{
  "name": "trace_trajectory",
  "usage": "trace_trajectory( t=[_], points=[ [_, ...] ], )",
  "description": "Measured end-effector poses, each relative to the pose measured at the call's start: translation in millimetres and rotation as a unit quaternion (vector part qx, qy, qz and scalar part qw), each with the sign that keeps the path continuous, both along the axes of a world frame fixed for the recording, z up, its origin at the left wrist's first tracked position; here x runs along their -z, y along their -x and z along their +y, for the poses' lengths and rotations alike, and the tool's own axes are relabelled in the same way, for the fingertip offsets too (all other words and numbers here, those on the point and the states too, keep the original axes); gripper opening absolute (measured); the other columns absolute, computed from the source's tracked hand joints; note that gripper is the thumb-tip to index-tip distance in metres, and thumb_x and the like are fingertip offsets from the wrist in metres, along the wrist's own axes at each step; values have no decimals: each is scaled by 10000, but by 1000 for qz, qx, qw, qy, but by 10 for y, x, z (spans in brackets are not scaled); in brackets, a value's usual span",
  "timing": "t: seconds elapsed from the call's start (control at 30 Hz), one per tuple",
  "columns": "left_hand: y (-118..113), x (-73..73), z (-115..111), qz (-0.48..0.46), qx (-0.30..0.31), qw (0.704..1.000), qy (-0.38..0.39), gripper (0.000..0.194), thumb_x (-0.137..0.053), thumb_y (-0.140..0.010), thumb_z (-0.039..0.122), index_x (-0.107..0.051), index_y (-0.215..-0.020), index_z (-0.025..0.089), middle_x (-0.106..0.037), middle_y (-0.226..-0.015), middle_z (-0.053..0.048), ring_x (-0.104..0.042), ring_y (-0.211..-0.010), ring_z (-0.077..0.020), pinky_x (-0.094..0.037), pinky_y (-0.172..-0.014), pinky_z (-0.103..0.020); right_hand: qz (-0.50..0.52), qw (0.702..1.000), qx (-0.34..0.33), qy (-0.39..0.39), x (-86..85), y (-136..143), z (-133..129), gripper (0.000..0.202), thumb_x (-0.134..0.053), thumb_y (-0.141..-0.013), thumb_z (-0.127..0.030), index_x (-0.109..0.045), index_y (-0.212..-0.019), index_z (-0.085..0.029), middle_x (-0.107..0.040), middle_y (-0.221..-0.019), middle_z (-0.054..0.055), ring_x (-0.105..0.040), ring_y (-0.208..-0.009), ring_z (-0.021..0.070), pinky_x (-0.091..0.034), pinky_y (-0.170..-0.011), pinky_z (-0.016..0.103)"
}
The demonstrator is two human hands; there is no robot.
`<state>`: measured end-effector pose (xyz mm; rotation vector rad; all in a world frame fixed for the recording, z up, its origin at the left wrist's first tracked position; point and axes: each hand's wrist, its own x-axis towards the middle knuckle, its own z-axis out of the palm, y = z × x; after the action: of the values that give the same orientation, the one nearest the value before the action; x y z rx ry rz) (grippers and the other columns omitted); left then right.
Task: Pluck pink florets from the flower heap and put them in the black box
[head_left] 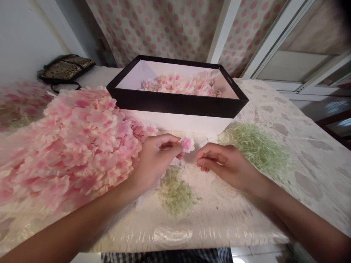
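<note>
"Grip of the left hand (155, 155)?"
"Pinching a pink-and-white flower (188, 145), between the black-rimmed box (175, 105) and the tabletop's (230, 223) near edge."
"Right hand (229, 162)?"
"Just beside it, fingers curled; whether they hold anything, I cannot tell."

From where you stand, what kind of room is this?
It looks like a room in a home, perhaps used for craft work: a polka-dot curtain hangs behind, a patterned cloth covers the table, and a big heap of pink petals lies beside an open box.
</note>
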<state>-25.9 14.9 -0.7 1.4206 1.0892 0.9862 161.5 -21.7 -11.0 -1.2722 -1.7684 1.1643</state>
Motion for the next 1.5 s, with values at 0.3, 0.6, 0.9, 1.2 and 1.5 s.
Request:
trace_trajectory(
  t=[0.3,0.6,0.9,1.2,1.5],
  points=[
    [-9,19,5,-6,0,1000,-1,126,-597,-722,78,-671,-644,144,-630,-575,25,-578,-565,-82,-447,-567,-176,77,996,44,-2,-96,-8,-13,41,-601,-821,-197,-613,-782,-207,-673,-687,-2,-647,-614,117,-549,-607,248],
    [2,38,18,3,2,1000,-14,132,-588,-718,80,-658,-631,149,-631,-585,23,-588,-581,-93,-449,-573,-187,-110,987,-43,-111,56,57,-17,118,-567,-816,-103,-632,-855,-194,-638,-857,16,-595,-723,123,-497,-670,268],
    [-4,72,23,-16,7,1000,-21,122,-594,-712,92,-650,-622,154,-626,-578,26,-584,-576,-100,-465,-581,-201,-265,939,-110,-191,145,174,-78,171,-430,-907,-90,-531,-789,-162,-516,-875,51,-523,-833,167,-453,-738,314],
    [2,64,11,0,7,1000,-12,118,-594,-722,100,-659,-640,154,-629,-583,23,-585,-581,-98,-448,-583,-199,-55,995,-22,-80,67,86,-58,71,-475,-896,-145,-510,-889,-206,-563,-723,-30,-545,-648,104,-441,-604,235],
    [7,67,30,0,12,1000,-20,110,-601,-735,123,-654,-650,167,-624,-610,25,-589,-595,-107,-451,-596,-213,97,995,22,0,-43,79,-18,39,-650,-799,-215,-675,-829,-218,-668,-787,-9,-618,-717,120,-503,-665,258]
  ],
)
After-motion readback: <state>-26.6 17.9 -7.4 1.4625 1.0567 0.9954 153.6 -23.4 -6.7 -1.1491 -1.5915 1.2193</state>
